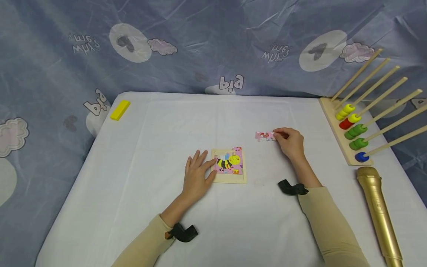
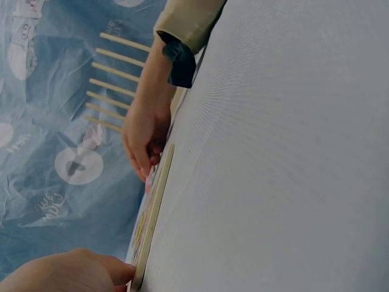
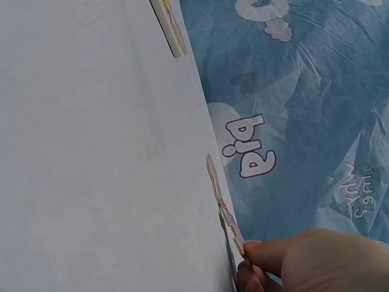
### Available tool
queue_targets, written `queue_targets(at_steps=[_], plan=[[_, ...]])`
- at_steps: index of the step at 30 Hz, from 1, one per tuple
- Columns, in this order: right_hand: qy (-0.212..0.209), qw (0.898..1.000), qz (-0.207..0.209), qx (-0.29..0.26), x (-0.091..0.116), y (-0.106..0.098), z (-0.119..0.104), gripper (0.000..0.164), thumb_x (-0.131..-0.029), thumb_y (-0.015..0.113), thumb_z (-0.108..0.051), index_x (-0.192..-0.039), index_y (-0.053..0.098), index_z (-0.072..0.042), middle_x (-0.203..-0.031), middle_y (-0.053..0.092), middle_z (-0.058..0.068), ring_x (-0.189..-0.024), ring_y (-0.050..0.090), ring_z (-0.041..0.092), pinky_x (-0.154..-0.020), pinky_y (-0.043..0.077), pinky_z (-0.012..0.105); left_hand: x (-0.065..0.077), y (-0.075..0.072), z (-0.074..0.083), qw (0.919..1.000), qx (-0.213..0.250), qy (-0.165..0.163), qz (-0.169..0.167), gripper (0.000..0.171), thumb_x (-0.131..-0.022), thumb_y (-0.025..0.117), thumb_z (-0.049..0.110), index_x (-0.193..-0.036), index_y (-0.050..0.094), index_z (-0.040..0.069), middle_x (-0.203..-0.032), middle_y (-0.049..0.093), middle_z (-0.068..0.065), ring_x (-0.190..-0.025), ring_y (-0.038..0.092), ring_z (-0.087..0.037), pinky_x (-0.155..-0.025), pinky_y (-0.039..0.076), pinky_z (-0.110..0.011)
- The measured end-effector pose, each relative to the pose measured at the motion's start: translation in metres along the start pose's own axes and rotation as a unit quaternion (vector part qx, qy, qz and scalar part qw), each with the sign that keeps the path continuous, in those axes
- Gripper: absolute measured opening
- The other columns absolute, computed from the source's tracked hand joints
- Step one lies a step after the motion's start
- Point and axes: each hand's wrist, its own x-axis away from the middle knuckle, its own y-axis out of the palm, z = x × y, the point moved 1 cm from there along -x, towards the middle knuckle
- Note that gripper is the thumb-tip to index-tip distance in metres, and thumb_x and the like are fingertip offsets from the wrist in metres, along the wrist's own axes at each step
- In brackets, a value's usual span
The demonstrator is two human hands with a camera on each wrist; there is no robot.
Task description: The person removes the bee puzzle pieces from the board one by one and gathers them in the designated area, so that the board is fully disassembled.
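A small wooden jigsaw puzzle tray with a bee picture lies flat on the white table. One pink corner piece sticks out over the tray's top edge. My left hand, fingers spread, touches the tray's left side with thumb and forefinger; the left wrist view shows the fingertips at its rim. To the upper right of the tray, my right hand pinches the right end of a pink strip of joined puzzle pieces. In the right wrist view this strip appears nearly edge-on, between thumb and fingers.
A wooden bead counting rack with tall pegs stands at the right edge. Nearer me lies a gold microphone. A yellow block rests at the far left corner. Behind the table hangs a blue-grey printed cloth.
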Motion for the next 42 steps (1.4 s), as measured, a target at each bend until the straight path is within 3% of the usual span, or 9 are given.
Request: queue_targets(at_steps=[19,29,42], plan=[[-0.025,1.000,0.004,0.014,0.0003,0.0000,0.0015,0.019,-0.094,0.063,-0.011,-0.105,0.073,0.001,-0.093,0.066,0.020,-0.078,0.052,0.020,-0.067,0.038,0.024,-0.0012,0.0003,0.0009,1.0000,-0.001,0.002,-0.001,0.035,-0.088,0.070,0.019,-0.123,0.069,0.012,-0.147,0.048,-0.017,-0.145,0.030,-0.039,-0.116,0.016,-0.061],[-0.048,0.998,0.015,0.032,-0.0011,0.0036,0.0027,0.013,-0.089,0.067,-0.005,-0.097,0.074,0.002,-0.084,0.062,0.016,-0.073,0.050,0.018,-0.063,0.035,0.021,-0.0017,-0.0006,0.0002,1.0000,-0.005,0.001,-0.004,0.036,-0.088,0.070,0.020,-0.123,0.069,0.012,-0.148,0.048,-0.017,-0.146,0.029,-0.038,-0.116,0.016,-0.061],[-0.034,0.999,0.023,0.018,-0.0002,0.0039,0.0028,0.017,-0.092,0.066,-0.010,-0.101,0.074,0.002,-0.086,0.063,0.016,-0.073,0.048,0.013,-0.065,0.036,0.021,-0.0008,-0.0010,0.0004,0.9999,-0.007,-0.004,-0.008,0.036,-0.088,0.070,0.021,-0.124,0.069,0.013,-0.148,0.047,-0.016,-0.146,0.028,-0.038,-0.117,0.015,-0.061]])
